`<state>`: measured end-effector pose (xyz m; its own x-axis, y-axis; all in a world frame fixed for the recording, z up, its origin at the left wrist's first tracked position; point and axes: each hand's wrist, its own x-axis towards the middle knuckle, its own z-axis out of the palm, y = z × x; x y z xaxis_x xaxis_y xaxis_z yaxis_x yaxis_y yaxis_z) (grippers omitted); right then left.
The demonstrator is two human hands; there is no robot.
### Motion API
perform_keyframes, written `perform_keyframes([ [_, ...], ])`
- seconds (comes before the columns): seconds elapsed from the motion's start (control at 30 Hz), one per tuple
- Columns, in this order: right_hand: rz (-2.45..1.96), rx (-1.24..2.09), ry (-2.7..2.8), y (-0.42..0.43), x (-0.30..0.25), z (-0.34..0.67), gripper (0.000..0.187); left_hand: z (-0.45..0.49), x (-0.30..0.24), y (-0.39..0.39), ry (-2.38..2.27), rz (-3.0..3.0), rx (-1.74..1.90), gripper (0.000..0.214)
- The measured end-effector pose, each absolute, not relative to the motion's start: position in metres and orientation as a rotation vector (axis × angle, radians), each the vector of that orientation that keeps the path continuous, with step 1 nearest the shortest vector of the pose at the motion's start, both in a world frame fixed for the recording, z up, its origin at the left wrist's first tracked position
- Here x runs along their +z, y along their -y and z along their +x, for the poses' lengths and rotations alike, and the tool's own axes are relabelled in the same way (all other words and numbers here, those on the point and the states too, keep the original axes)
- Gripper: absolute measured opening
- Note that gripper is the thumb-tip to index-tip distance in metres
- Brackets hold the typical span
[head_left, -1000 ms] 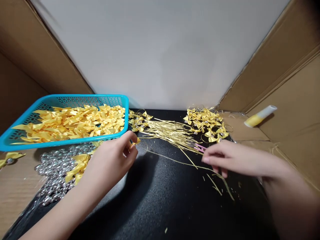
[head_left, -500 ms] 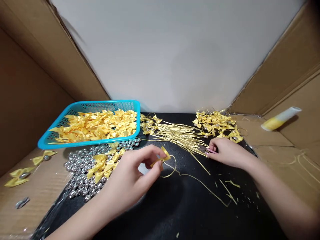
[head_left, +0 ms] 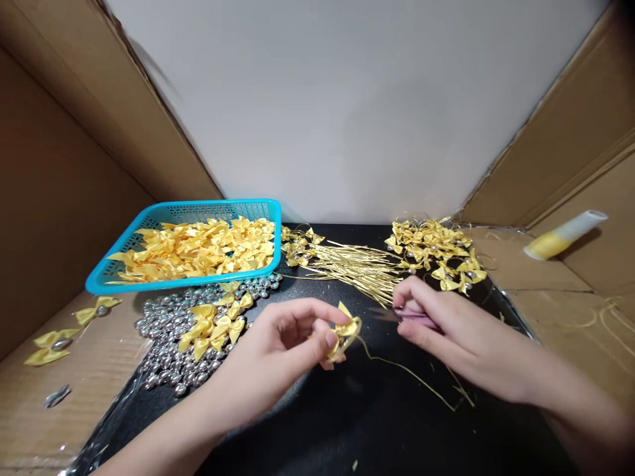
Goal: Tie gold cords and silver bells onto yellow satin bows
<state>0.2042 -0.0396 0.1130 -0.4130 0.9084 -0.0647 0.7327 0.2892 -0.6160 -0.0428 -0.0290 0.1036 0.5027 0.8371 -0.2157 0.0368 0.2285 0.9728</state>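
Observation:
My left hand [head_left: 292, 344] pinches a yellow satin bow [head_left: 348, 327] between thumb and fingers. From the bow a loop of gold cord curls out, and its long tail [head_left: 411, 373] trails right across the black surface. My right hand [head_left: 441, 330] is closed around purple-handled scissors [head_left: 417, 317]. Their blades point left toward the bow and are smeared by motion. Behind the hands lies a bundle of gold cord pieces [head_left: 362, 271]. Left of my left hand, loose yellow bows [head_left: 213, 324] rest on a spread of silvery beads [head_left: 173, 360].
A blue plastic basket [head_left: 276, 244] full of yellow bows stands at the back left. Bows with cord loops [head_left: 426, 244] are heaped at the back right. Cardboard walls [head_left: 565, 125] flank the black surface. A yellow-and-white tube [head_left: 565, 236] lies on the right.
My right hand has lifted the scissors from beside the cord bundle and brought them left and nearer. My left hand has turned the bow and moved slightly right. The view has shifted slightly.

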Motion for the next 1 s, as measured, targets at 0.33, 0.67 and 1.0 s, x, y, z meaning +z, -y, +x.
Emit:
perform_keyframes([
  [0.33, -1.235, 0.492, 2.154, 0.062, 0.107, 0.180, 0.006, -0.038, 0.091, 0.021, -0.950, 0.957, 0.759, 0.014],
  [0.67, -1.313, 0.107, 2.109, 0.066, 0.087, 0.163, 0.016, -0.035, 0.092, 0.023, -0.898, 0.794, 0.646, 0.017],
  [1.0, -1.306, -0.138, 2.144, 0.072, 0.091, 0.159, 0.017, -0.030, 0.092, 0.028, -0.895, 0.811, 0.591, 0.016],
])
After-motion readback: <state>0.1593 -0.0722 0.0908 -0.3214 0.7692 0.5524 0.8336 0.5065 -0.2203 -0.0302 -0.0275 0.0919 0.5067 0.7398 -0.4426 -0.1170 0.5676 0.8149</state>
